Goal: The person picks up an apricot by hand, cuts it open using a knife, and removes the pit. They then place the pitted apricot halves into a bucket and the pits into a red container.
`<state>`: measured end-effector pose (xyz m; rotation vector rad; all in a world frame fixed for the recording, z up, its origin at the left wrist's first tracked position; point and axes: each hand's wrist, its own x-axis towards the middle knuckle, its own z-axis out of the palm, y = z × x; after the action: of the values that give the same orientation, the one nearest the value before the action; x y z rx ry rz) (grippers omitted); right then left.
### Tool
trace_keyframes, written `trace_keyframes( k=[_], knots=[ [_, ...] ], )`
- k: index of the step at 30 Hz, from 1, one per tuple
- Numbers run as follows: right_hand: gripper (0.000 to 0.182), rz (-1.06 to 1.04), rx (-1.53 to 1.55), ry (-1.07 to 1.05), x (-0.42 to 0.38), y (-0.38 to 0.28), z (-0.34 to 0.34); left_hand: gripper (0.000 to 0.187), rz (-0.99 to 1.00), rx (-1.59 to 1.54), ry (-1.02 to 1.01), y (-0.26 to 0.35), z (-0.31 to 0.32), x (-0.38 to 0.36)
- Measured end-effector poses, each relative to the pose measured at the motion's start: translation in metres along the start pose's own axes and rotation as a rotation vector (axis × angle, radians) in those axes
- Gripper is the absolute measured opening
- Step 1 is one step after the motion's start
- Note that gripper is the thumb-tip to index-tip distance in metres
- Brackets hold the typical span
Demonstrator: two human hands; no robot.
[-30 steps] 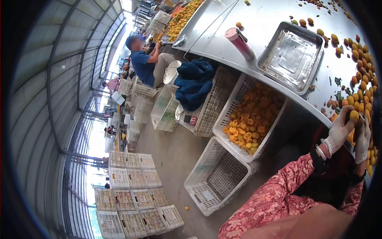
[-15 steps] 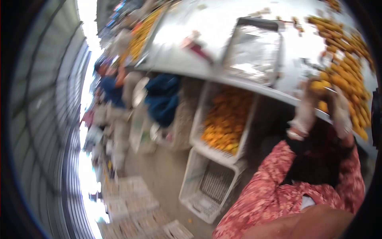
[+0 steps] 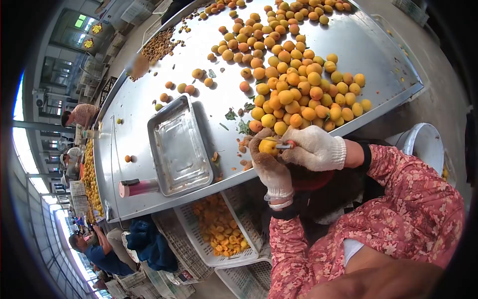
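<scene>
My left hand (image 3: 271, 169), in a stained white knit glove, is closed around a yellow-orange apricot (image 3: 268, 146) at the table's near edge. My gloved right hand (image 3: 316, 148) grips a small metal-tipped tool (image 3: 284, 147) with a bit of red at its handle. The tool's tip points at the apricot and appears to touch it; its exact shape is partly hidden by the fingers. Just beyond my hands lies a large heap of whole apricots (image 3: 298, 94) on the metal table (image 3: 234, 184). Leaf scraps (image 3: 244, 127) and brownish bits lie beside my left hand.
A shallow metal tray (image 3: 179, 144) and a pink cylinder (image 3: 139, 188) rest on the table. Below stand a crate of halved apricots (image 3: 221, 226) and another white crate (image 3: 244, 279). A white bucket (image 3: 425, 144) is at right. Pits (image 3: 159, 47) lie far left; a person (image 3: 102, 251) sits lower left.
My view has swung toward the table, and the blur has gone. More of the apricot heap shows. Both hands stay together at the table edge around a yellow fruit.
</scene>
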<state>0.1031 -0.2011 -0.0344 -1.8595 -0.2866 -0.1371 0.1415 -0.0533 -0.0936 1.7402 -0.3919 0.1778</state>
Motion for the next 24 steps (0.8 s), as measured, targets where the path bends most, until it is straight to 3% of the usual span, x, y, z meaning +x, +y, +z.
trace_keyframes(
  k=[2, 4, 8, 10, 11, 12, 13, 15, 17, 24],
  knots=[
    [0.022, -0.001, -0.076, -0.004, -0.001, 0.003, 0.0, 0.062, 0.019, -0.079, -0.008, 0.002, 0.006, 0.0],
    [0.025, -0.023, -0.176, 0.007, -0.002, 0.009, 0.0, 0.059, -0.096, -0.157, 0.034, 0.009, 0.013, 0.0],
    [0.022, -0.05, -0.234, 0.05, -0.001, 0.015, -0.001, 0.054, -0.055, -0.225, 0.072, 0.009, 0.02, 0.001],
    [0.024, -0.062, -0.33, 0.111, -0.004, 0.019, 0.003, 0.046, 0.041, -0.061, 0.09, 0.012, 0.018, -0.001],
    [0.025, -0.067, -0.464, 0.124, -0.005, 0.024, 0.009, 0.036, -0.081, -0.349, 0.16, 0.022, 0.023, -0.004],
    [0.025, -0.093, -0.464, 0.164, -0.005, 0.02, 0.008, 0.034, -0.052, -0.207, 0.117, 0.024, 0.023, -0.004],
    [0.025, -0.145, -0.477, 0.204, -0.004, 0.019, 0.007, 0.036, -0.112, -0.191, 0.12, 0.028, 0.024, -0.003],
    [0.027, -0.101, -0.428, 0.217, -0.007, 0.023, 0.01, 0.046, -0.044, -0.274, 0.13, 0.009, 0.023, -0.004],
    [0.03, -0.042, -0.351, 0.146, -0.008, 0.021, 0.009, 0.064, -0.069, -0.124, 0.102, 0.014, 0.019, -0.002],
    [0.031, 0.014, -0.224, 0.142, -0.016, 0.038, 0.016, 0.059, -0.086, -0.05, 0.06, 0.024, 0.021, -0.006]
  ],
)
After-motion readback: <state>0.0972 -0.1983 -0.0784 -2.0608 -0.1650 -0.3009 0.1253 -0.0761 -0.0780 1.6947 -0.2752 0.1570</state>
